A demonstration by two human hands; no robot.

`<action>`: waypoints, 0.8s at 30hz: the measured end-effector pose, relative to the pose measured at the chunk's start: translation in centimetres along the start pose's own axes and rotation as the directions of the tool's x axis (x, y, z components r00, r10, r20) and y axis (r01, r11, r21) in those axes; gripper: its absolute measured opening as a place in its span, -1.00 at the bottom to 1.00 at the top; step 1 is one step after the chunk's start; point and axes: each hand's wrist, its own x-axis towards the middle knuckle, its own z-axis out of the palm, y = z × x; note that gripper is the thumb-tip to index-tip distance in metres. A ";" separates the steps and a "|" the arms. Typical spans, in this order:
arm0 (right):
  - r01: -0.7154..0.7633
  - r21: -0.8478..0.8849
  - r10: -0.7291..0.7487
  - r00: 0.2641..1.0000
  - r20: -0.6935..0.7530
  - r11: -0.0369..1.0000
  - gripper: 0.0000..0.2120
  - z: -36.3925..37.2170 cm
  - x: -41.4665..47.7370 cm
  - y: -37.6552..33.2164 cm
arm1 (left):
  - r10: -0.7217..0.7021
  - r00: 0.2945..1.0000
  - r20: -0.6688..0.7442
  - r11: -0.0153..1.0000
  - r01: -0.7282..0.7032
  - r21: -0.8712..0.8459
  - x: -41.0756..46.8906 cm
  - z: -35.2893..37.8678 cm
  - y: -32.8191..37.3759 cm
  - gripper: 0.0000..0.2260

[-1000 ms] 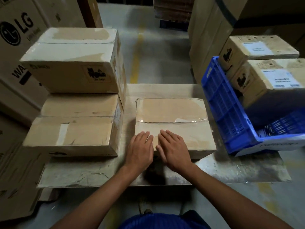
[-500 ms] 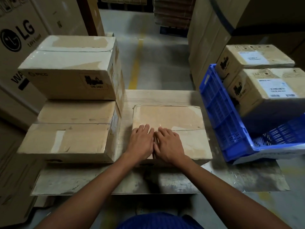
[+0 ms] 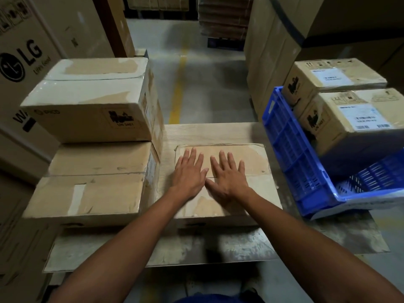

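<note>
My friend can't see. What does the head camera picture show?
A person's left hand and right hand rest flat, fingers spread, on a taped cardboard box on a table. Two stacked boxes stand to its left, a blue crate with two labelled boxes to its right.

A grey concrete floor (image 3: 207, 84) is seen beyond the grip, and a yellow line (image 3: 178, 92) is painted along it, slightly to the left. Beneath the grip a low table (image 3: 207, 132) is set, wood-grained at its far edge and covered on the near side by a worn metal sheet (image 3: 218, 248). Left of the grip an upper carton (image 3: 87, 106) is stacked on a lower carton (image 3: 87, 193); further left a large printed carton (image 3: 21, 62) is stood. Right of the grip a blue plastic crate (image 3: 290, 154) is placed, and two labelled cartons (image 3: 360, 119) are held in it. Behind the crate tall cartons (image 3: 269, 62) are piled, and far beyond the grip a pallet stack (image 3: 223, 16) is made out. The whole space is dimly lit.
</note>
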 end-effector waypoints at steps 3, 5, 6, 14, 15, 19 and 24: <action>0.045 0.038 -0.046 0.999 0.007 0.998 -0.22 -1.6 -0.2 1.2 | -0.004 1.000 0.009 1.000 0.004 -0.020 -0.1 -0.3 0.9 -0.48; 0.015 0.074 -0.013 1.000 -0.027 0.997 -0.26 -1.8 -1.3 1.9 | 0.065 0.998 0.009 0.997 -0.064 -0.049 -0.9 0.0 2.2 -0.51; -0.025 0.085 0.030 0.998 -0.051 0.996 -0.29 -1.6 -2.0 2.0 | 0.118 0.993 0.008 0.991 -0.117 -0.059 -1.5 0.3 3.0 -0.52; -0.232 0.108 0.244 0.962 -0.120 0.967 -0.43 2.0 -6.6 1.2 | 0.211 0.978 -0.011 0.973 -0.211 -0.096 -3.8 2.2 6.0 -0.55; -0.234 0.115 0.246 0.962 -0.114 0.966 -0.44 2.1 -6.6 1.2 | 0.208 0.978 -0.008 0.973 -0.208 -0.105 -3.7 2.3 6.0 -0.55; -0.223 0.113 0.235 0.967 -0.103 0.968 -0.44 1.9 -6.5 1.3 | 0.220 0.975 -0.003 0.970 -0.219 -0.107 -3.4 2.4 6.0 -0.55; -0.227 0.136 0.240 0.966 -0.095 0.964 -0.46 1.0 -7.3 1.4 | 0.232 0.970 -0.074 0.963 -0.240 -0.125 -4.2 2.1 6.4 -0.57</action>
